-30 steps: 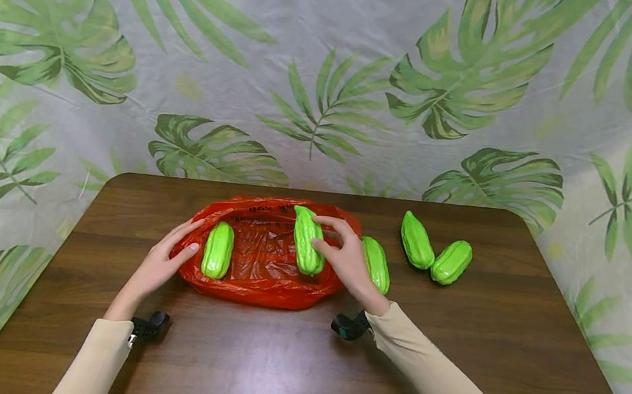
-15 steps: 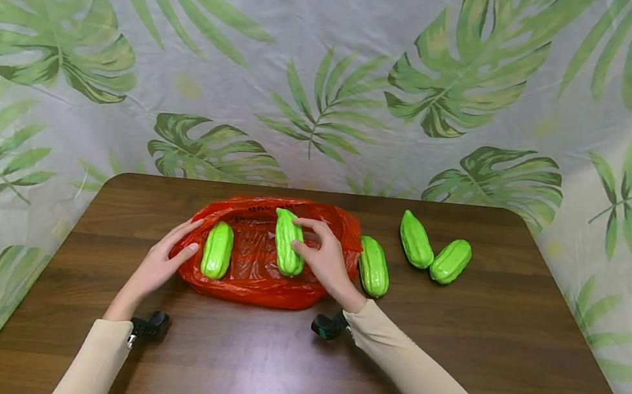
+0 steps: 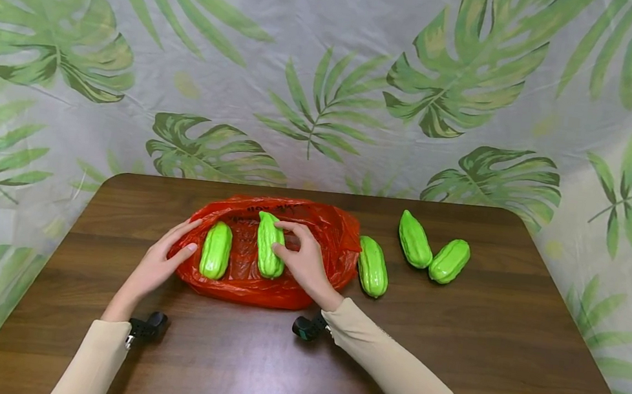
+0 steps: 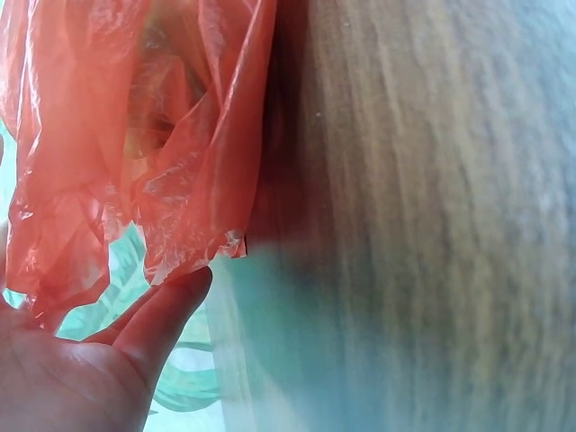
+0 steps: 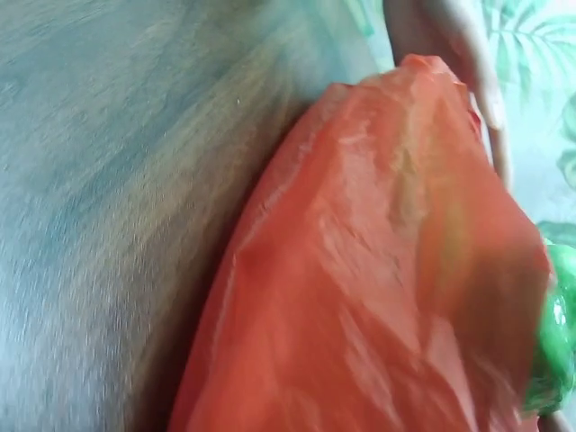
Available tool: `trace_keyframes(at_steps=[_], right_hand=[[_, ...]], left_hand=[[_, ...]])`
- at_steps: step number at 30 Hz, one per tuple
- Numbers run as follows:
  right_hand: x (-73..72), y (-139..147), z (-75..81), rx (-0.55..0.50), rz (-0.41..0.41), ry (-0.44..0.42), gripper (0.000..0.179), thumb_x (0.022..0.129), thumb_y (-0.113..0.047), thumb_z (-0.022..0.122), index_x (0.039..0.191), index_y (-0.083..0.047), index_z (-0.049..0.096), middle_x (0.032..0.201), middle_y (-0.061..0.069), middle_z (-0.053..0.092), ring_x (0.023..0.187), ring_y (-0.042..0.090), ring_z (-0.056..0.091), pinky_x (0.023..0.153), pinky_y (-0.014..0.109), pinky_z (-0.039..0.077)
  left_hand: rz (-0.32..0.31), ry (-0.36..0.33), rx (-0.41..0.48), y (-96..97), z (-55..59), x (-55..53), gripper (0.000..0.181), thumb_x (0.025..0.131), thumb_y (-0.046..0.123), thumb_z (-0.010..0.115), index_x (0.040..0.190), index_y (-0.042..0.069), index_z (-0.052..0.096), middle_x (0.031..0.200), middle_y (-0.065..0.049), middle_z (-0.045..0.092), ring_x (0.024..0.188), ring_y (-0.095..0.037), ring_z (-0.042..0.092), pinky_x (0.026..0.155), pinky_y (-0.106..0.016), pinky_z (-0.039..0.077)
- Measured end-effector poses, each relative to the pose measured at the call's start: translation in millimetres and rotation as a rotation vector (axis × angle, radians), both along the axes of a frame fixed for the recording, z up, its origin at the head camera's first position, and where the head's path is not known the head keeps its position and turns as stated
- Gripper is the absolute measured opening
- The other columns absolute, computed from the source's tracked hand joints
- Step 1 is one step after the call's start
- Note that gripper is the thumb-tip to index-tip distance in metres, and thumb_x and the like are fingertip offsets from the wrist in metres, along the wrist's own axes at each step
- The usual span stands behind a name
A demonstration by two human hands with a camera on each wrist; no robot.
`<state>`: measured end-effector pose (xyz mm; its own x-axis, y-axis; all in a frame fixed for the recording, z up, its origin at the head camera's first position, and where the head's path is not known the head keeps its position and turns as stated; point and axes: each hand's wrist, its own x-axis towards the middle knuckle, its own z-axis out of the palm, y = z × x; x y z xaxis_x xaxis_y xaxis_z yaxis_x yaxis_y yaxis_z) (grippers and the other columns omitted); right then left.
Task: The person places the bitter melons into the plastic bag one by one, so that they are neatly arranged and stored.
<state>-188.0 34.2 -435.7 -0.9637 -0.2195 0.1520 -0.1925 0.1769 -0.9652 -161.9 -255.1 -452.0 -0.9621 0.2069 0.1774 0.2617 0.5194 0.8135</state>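
A red plastic bag (image 3: 238,290) lies on the table with its mouth spread toward the camera. My left hand (image 3: 152,266) holds its left rim, thumb on the near side and fingers along the outside; in the left wrist view the thumb touches the crinkled red film. My right hand (image 3: 305,263) grips a green bitter melon (image 3: 269,247) by its right side, over the bag's opening. To the left of it, another bitter melon (image 3: 216,251) lies inside the bag. In the right wrist view the bag hides most of the held bitter melon (image 5: 560,324).
Just right of the bag lies a bitter melon (image 3: 372,267). Two more, one pointed (image 3: 415,241) and one blunter bitter melon (image 3: 450,261), lie farther right, nearly touching. A leaf-print cloth (image 3: 327,94) hangs behind the brown wooden table (image 3: 250,365).
My right hand has moved left with the bitter melon, from the bag's right side to near its middle, beside the other one. The left hand stays at the rim.
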Motion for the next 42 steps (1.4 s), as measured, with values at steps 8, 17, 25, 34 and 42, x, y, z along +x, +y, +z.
trace_keyframes(at_steps=[8, 17, 25, 34, 42], right_hand=[[-0.4, -17, -5.8, 0.027, -0.002, -0.009, 0.036, 0.089, -0.004, 0.066, 0.124, -0.009, 0.061, 0.12, 0.01, 0.053, 0.105, 0.025, 0.061, 0.079, 0.031, 0.053], [-1.1, -30, -12.8, 0.057, -0.02, -0.005, 0.034, 0.089, -0.005, 0.067, 0.123, -0.009, 0.062, 0.117, 0.011, 0.054, 0.104, 0.024, 0.06, 0.084, 0.033, 0.051], [-3.0, -41, -15.7, 0.113, -0.022, -0.009, 0.035, 0.088, -0.007, 0.068, 0.122, -0.01, 0.063, 0.12, 0.009, 0.055, 0.105, 0.025, 0.06, 0.083, 0.031, 0.051], [-4.3, -51, -21.6, 0.138, -0.005, 0.003, 0.036, 0.088, -0.006, 0.068, 0.123, -0.006, 0.062, 0.116, 0.012, 0.054, 0.1, 0.024, 0.062, 0.08, 0.027, 0.051], [-2.6, -53, -23.0, 0.186, 0.005, -0.012, 0.036, 0.089, -0.01, 0.068, 0.123, -0.005, 0.06, 0.114, 0.014, 0.053, 0.1, 0.026, 0.06, 0.078, 0.028, 0.051]], left_hand=[[-0.007, -0.009, 0.007, 1.2, 1.2, 0.9, 0.05, 0.097, 0.018, 0.057, 0.145, 0.01, 0.043, 0.152, -0.02, 0.027, 0.138, -0.042, 0.022, 0.104, -0.067, 0.019], [-0.009, -0.01, 0.001, 2.1, 1.5, 0.2, 0.051, 0.098, 0.018, 0.056, 0.146, 0.011, 0.042, 0.152, -0.02, 0.026, 0.138, -0.042, 0.022, 0.103, -0.068, 0.02], [-0.01, -0.008, -0.003, 2.0, 0.9, 0.4, 0.05, 0.098, 0.019, 0.056, 0.145, 0.011, 0.042, 0.152, -0.02, 0.026, 0.138, -0.043, 0.022, 0.103, -0.068, 0.02], [-0.002, -0.01, -0.015, 1.6, -1.0, -0.1, 0.05, 0.098, 0.02, 0.056, 0.145, 0.01, 0.043, 0.152, -0.021, 0.026, 0.138, -0.043, 0.022, 0.103, -0.068, 0.02], [-0.007, -0.022, -0.014, 3.0, 0.6, 0.0, 0.05, 0.098, 0.02, 0.056, 0.145, 0.012, 0.042, 0.153, -0.02, 0.026, 0.138, -0.042, 0.022, 0.103, -0.067, 0.02]])
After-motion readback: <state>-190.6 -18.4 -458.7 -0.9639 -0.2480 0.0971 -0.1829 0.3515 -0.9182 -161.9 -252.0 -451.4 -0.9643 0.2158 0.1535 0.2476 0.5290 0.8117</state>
